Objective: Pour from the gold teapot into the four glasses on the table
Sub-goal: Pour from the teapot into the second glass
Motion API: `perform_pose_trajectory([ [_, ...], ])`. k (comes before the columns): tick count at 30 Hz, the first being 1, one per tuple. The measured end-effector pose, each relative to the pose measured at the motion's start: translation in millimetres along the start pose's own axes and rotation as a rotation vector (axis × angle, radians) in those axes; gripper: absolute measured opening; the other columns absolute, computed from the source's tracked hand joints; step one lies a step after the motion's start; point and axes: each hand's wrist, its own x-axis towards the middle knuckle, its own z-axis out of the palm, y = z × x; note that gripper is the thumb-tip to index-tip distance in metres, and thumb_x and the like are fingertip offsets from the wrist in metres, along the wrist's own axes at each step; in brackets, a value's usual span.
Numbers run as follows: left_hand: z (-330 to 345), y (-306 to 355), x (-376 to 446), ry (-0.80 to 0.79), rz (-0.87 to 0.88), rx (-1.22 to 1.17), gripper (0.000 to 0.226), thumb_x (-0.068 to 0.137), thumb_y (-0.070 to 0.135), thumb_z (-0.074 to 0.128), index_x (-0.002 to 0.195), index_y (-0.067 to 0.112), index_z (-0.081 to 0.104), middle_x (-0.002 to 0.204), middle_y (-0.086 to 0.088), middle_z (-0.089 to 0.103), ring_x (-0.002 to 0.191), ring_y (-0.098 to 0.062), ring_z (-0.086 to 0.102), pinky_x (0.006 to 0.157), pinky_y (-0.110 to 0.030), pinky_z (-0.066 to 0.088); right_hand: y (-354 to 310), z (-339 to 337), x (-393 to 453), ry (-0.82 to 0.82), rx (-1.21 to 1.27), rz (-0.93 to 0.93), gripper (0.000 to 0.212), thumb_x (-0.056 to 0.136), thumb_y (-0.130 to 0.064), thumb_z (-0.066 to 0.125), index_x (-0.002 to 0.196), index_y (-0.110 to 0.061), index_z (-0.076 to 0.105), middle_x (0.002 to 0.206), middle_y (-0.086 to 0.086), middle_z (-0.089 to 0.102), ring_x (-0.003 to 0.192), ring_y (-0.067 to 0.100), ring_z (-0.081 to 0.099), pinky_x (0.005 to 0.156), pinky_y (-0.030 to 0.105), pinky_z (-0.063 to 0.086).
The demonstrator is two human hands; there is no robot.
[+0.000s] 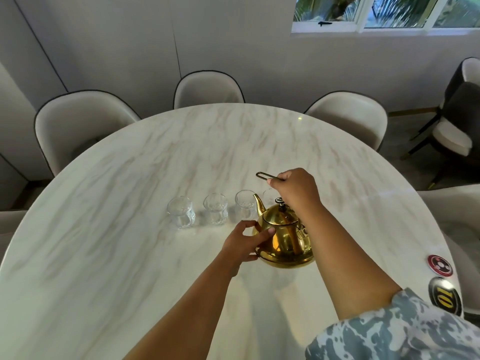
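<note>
head view looks forward and down (wide-angle) over the marble table (130,229), close above

Both hands (296,188) forward — fingers (267,233) curled.

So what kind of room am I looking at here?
Most likely a dining room, at home or in a restaurant: a large oval marble-look table ringed by upholstered chairs, a window behind, and a gold teapot with glasses set out.
</note>
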Motion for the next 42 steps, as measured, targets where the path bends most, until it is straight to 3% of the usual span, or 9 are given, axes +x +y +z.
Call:
perform_pose_trajectory([
  [2, -4, 2, -1, -0.003, -0.002, -0.008, 0.059, 0.072, 0.049, 0.081, 0.12, 0.027, 0.055, 0.099, -0.009, 0.074, 0.091, -0.021, 0.072, 0.087, -0.038, 0.059, -9, 4, 6, -0.024, -0.046, 0.003, 0.034, 0.091, -0.035, 0.064, 0.103, -0.004, 0.074, 0.07, 0.003, 0.065, 0.054, 0.01, 0.054, 0.056, 0.021, 0.042],
  [5, -6, 3, -2, -0.018, -0.01, -0.008, 0.055, 0.076, 0.049, 0.077, 0.12, 0.026, 0.055, 0.093, -0.004, 0.072, 0.089, -0.021, 0.07, 0.088, -0.04, 0.058, -20, 9, 15, -0.052, -0.113, 0.025, 0.034, 0.089, -0.036, 0.066, 0.104, -0.005, 0.072, 0.072, 0.001, 0.062, 0.049, 0.008, 0.049, 0.054, 0.021, 0.04],
  [11, -6, 6, -5, -0.029, -0.012, -0.013, 0.058, 0.078, 0.055, 0.072, 0.124, 0.025, 0.054, 0.095, -0.001, 0.07, 0.094, -0.023, 0.069, 0.082, -0.037, 0.058, -33, 14, 25, -0.089, -0.225, 0.055, 0.038, 0.086, -0.038, 0.069, 0.106, -0.006, 0.071, 0.083, 0.006, 0.066, 0.062, 0.019, 0.058, 0.06, 0.024, 0.044],
  [14, -3, 5, -5, -0.018, -0.011, 0.002, 0.063, 0.077, 0.06, 0.07, 0.128, 0.027, 0.052, 0.105, -0.004, 0.07, 0.105, -0.026, 0.067, 0.091, -0.042, 0.056, -35, 14, 27, -0.091, -0.231, 0.054, 0.038, 0.087, -0.038, 0.069, 0.108, -0.006, 0.07, 0.082, 0.005, 0.064, 0.062, 0.019, 0.058, 0.062, 0.025, 0.045],
  [18, 2, 4, -5, 0.033, 0.034, 0.027, 0.077, 0.076, 0.064, 0.067, 0.141, 0.029, 0.047, 0.137, -0.003, 0.059, 0.124, -0.025, 0.057, 0.097, -0.04, 0.051, -35, 13, 26, -0.089, -0.215, 0.049, 0.038, 0.088, -0.038, 0.068, 0.103, -0.004, 0.071, 0.067, 0.002, 0.058, 0.049, 0.013, 0.05, 0.048, 0.02, 0.036],
  [22, 4, 2, -7, 0.037, 0.121, 0.003, 0.075, 0.076, 0.062, 0.069, 0.143, 0.038, 0.045, 0.146, -0.001, 0.052, 0.129, -0.024, 0.055, 0.106, -0.043, 0.048, -34, 12, 26, -0.092, -0.209, 0.041, 0.034, 0.088, -0.035, 0.068, 0.105, -0.005, 0.071, 0.076, 0.005, 0.063, 0.05, 0.013, 0.051, 0.048, 0.019, 0.037],
  [28, 6, 4, -9, 0.018, 0.14, -0.014, 0.064, 0.083, 0.051, 0.069, 0.141, 0.033, 0.049, 0.138, -0.004, 0.057, 0.12, -0.024, 0.06, 0.097, -0.037, 0.054, -31, 12, 27, -0.105, -0.218, 0.053, 0.037, 0.088, -0.036, 0.069, 0.11, -0.006, 0.069, 0.08, 0.005, 0.063, 0.05, 0.014, 0.051, 0.06, 0.025, 0.047],
  [35, 4, 9, -14, 0.002, 0.143, -0.053, 0.061, 0.084, 0.047, 0.07, 0.139, 0.03, 0.051, 0.135, -0.004, 0.059, 0.094, -0.01, 0.064, 0.065, -0.015, 0.053, -33, 11, 25, -0.108, -0.208, 0.045, 0.038, 0.087, -0.035, 0.069, 0.111, -0.005, 0.069, 0.08, 0.006, 0.063, 0.054, 0.017, 0.054, 0.062, 0.026, 0.048],
  [42, 5, 12, -14, 0.001, 0.139, -0.042, 0.061, 0.082, 0.048, 0.071, 0.138, 0.031, 0.052, 0.136, -0.005, 0.059, 0.114, -0.022, 0.063, 0.072, -0.021, 0.054, -36, 8, 27, -0.104, -0.219, 0.064, 0.035, 0.087, -0.034, 0.069, 0.108, -0.006, 0.069, 0.077, 0.006, 0.063, 0.048, 0.017, 0.052, 0.055, 0.024, 0.045],
])
